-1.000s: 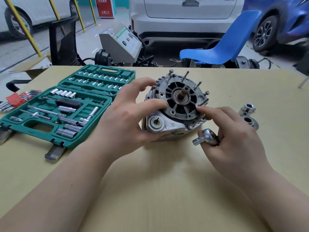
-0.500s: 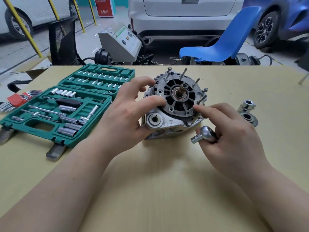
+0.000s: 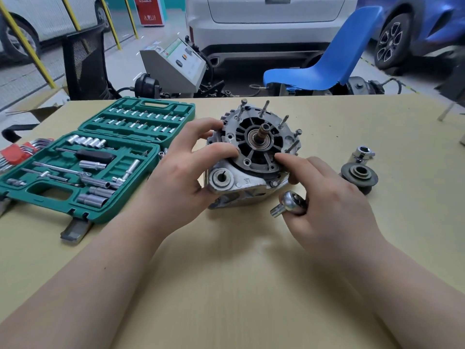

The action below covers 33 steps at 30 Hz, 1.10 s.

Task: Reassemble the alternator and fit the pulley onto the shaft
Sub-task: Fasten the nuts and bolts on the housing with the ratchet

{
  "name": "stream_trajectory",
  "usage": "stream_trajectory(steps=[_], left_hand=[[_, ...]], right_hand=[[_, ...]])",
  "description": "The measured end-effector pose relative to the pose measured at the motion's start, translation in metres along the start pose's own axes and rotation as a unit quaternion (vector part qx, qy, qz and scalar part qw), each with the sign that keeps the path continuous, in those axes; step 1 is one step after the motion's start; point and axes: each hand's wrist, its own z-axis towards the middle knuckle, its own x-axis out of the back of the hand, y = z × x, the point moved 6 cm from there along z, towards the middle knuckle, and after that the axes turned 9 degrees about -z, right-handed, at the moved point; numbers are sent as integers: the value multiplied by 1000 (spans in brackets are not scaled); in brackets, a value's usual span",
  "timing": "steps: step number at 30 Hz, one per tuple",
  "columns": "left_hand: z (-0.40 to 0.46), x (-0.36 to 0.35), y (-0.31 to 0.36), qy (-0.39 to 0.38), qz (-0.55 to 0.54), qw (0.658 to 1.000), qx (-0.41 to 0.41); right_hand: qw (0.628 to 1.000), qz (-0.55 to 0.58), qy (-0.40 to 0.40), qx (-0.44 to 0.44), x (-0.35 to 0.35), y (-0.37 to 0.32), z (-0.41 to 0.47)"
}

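Grey metal, with a black ring on its face, the alternator point(image 3: 254, 157) sits in the middle of the tan tabletop point(image 3: 226, 285). Its shaft point(image 3: 263, 132) sticks up from the middle, and thin bolts stand up around the edge. The person's left hand point(image 3: 186, 170) wraps around the left side of the alternator, with the thumb on the front and the fingers curled over the top rim. The right hand point(image 3: 327, 197) has its pointer finger stretched out, and the tip touches the lower right of the black ring. The other fingers of that hand curl around a shiny ratchet point(image 3: 289, 204), whose round head pokes out toward the alternator. The pulley point(image 3: 359, 175) lies flat on the tabletop to the right, apart from the alternator, so it is not on the shaft. A silver nut-like part point(image 3: 363, 153) sits just behind the pulley. On the left lies an open green tool case point(image 3: 95, 157) full of sockets. Red-held hex keys point(image 3: 17, 152) lie past the case at the far left. Behind the tabletop stand a blue chair point(image 3: 327, 64) and a grey machine point(image 3: 176, 64).
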Motion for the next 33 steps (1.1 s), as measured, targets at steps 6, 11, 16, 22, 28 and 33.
stream_trajectory(steps=[6, 11, 16, 22, 28, 33], left_hand=[[0, -1, 0, 7, -3, 1000, 2], [0, -1, -1, 10, -2, 1000, -9], [0, -2, -2, 13, -3, 1000, -9], [-1, -2, -3, 14, -1, 1000, -10], [-1, -3, -3, 14, -1, 1000, -9], [-1, -2, -3, 13, -3, 1000, -11]], right_hand=[[999, 25, -18, -11, 0, -1, 3], [999, 42, -26, -19, 0, -2, 7], [998, 28, -58, -18, -1, -4, 11], [996, -6, -88, -3, -4, -5, 23], [997, 12, -78, -4, -3, -6, 19], [997, 11, -81, -13, -3, -5, 17]])
